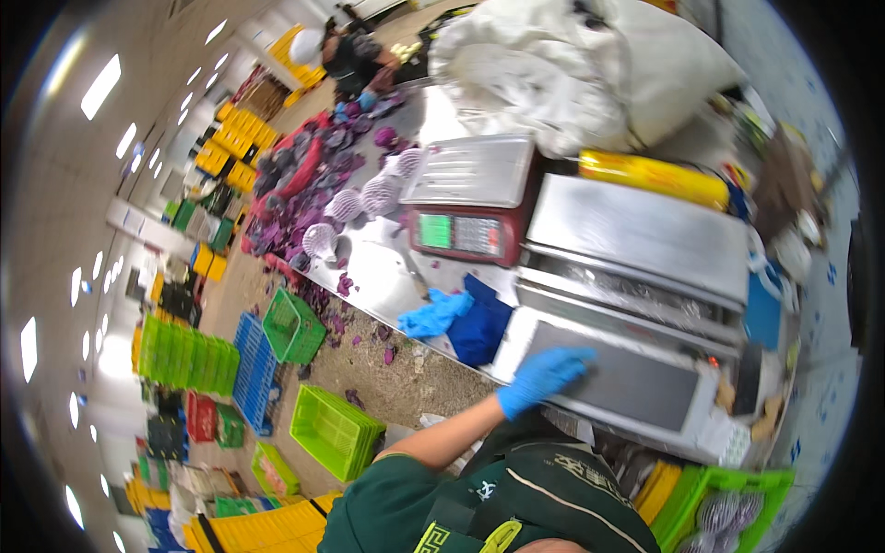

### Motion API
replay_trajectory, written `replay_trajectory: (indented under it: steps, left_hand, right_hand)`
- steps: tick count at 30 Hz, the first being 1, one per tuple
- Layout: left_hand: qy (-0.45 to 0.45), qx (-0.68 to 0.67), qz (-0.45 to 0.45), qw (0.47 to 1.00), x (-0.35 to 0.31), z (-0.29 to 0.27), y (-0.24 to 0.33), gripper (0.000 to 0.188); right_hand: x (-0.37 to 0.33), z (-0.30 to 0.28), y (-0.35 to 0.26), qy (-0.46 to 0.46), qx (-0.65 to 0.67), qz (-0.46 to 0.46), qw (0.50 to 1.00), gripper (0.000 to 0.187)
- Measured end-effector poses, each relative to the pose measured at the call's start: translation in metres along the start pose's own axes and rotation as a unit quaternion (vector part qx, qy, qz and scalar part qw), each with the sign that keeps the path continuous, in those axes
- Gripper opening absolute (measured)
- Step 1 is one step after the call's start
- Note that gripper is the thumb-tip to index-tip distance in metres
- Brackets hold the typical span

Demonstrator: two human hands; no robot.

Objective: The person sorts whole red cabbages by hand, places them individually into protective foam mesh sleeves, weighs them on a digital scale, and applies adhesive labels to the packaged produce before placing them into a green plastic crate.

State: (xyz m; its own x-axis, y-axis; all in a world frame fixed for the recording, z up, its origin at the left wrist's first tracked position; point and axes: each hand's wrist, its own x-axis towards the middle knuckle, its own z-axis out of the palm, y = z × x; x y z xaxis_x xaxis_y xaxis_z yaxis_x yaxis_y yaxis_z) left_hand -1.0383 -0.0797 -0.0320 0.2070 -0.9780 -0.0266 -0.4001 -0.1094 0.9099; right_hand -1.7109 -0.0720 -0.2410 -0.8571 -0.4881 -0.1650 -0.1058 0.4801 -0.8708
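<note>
My left hand [546, 376], in a blue glove, is stretched out over the dark grey plate [627, 376] at the front of a film-wrapping machine [636, 230]. Its fingers point right and look extended, slightly blurred; nothing shows in them. Whether the palm touches the plate I cannot tell. To the left of the plate lie a loose light-blue glove [431, 315] and a dark-blue cloth [481, 324] at the table edge. Beyond them stands a red scale [466, 232] with a metal pan and lit green display. My right hand is not in view.
Purple cabbages in white foam nets [380, 195] lie left of the scale, beside heaped purple leaves [304, 184]. A yellow roll [653, 179] and a large white sack [590, 64] are behind. Green crates [336, 433] stand on the floor. A person [355, 60] is at the far end.
</note>
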Motion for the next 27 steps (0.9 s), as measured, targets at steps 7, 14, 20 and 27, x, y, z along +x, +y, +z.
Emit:
replay_trajectory:
  steps: [7,14,20,27]
  left_hand:
    - [0.583,0.122,-0.112,0.795,-0.049,-0.458,-0.22,0.091]
    - [0.674,0.052,-0.236,0.698,-0.086,-0.71,-0.387,0.104]
    - [0.579,-0.359,-0.137,0.719,-0.134,-0.723,-0.427,0.058]
    - [0.527,-0.3,-0.021,0.795,-0.051,-0.604,-0.351,0.051]
  right_hand:
    - [-0.114,0.153,-0.169,-0.015,-0.093,-0.164,0.982,0.074]
    - [-0.192,0.27,-0.313,-0.119,-0.088,-0.247,0.958,0.067]
    - [-0.435,0.347,-0.411,-0.318,-0.028,-0.323,0.891,0.062]
    - [-0.61,0.389,-0.417,-0.599,0.041,-0.25,0.76,0.041]
